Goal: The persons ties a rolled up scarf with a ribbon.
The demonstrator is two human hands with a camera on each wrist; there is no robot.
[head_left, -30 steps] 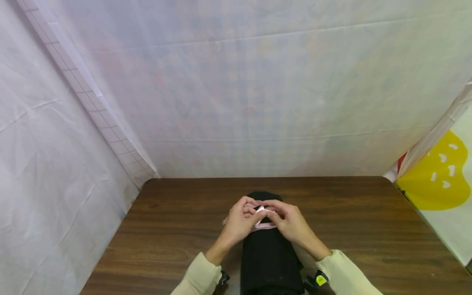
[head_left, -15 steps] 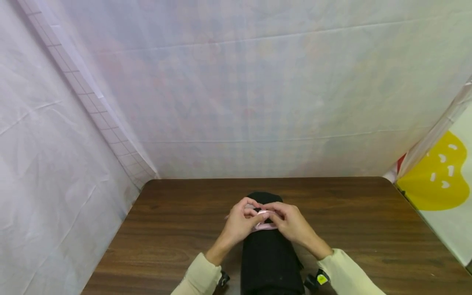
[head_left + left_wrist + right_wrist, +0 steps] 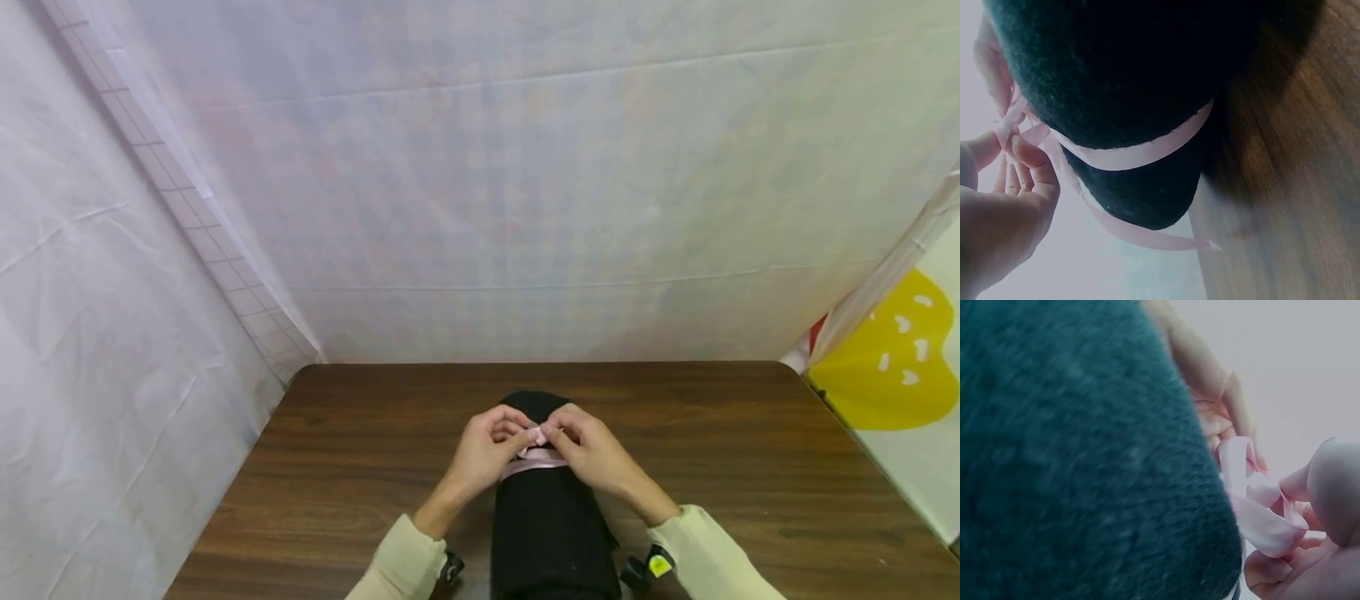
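Glossy pink ribbon [image 3: 1125, 157] wraps a thick black roll of fuzzy, felt-like cloth [image 3: 551, 525] near its far end, with twisted loops on top. Taking those loops as the middle of a clock face in the head view, the roll runs towards me at 6 o'clock. My left hand [image 3: 478, 450] sits around 9 o'clock, thumb and fingers pinching a narrow fold of ribbon; my right hand [image 3: 600, 450], around 3, pinches another part just beside it. The left wrist view shows one frayed tail hanging loose, towards 5 o'clock there.

I judge that the satin could slide out if either pinch slackens, letting the loops spring apart. A hard pull could drag the band over the roll's nearby end, and a snag on that free tail might twist the folds.

The roll lies lengthwise on the dark brown wood-grain surface [image 3: 360, 450]. Pale, thin sheeting [image 3: 525, 208] hangs at 12, and a flat yellow shape with white marks [image 3: 892, 358] shows between 2 and 3. I can read no brand or writing; the yellow-green label [image 3: 660, 566] at my right wrist, between 4 and 5, is too small.
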